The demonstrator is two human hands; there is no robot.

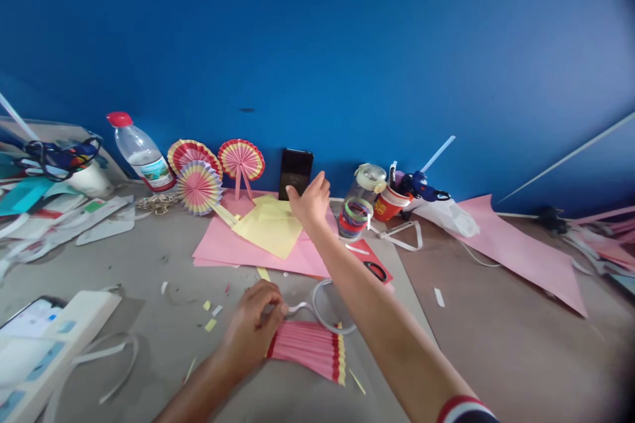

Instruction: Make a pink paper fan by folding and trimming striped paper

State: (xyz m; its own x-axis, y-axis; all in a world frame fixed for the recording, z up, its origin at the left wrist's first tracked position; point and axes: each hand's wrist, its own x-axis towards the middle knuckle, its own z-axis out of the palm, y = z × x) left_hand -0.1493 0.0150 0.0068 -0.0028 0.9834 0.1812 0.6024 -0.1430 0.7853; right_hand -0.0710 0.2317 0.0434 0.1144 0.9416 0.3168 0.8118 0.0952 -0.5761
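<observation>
My left hand (258, 312) is low over the table, fingers curled and thumb pressed in. From its fingertips a thin white tape strip (299, 307) runs to a white tape roll (317, 297). Right beside that hand, a pleated pink paper (308, 349) with red and yellow edges lies on the table; the hand covers its left end. My right hand (312, 199) is stretched forward with fingers out and thumb apart, holding nothing I can see. It is close to a black phone (296, 172) propped against the blue wall; whether they touch is unclear.
Yellow sheets (270, 228) lie on pink paper (218, 244). Round paper fans (241, 160) and a red-capped bottle (149, 162) stand left. A lidded jar (364, 192), a paper cup (389, 203) and scissors (376, 271) are right. A white power strip (74, 330) lies front left.
</observation>
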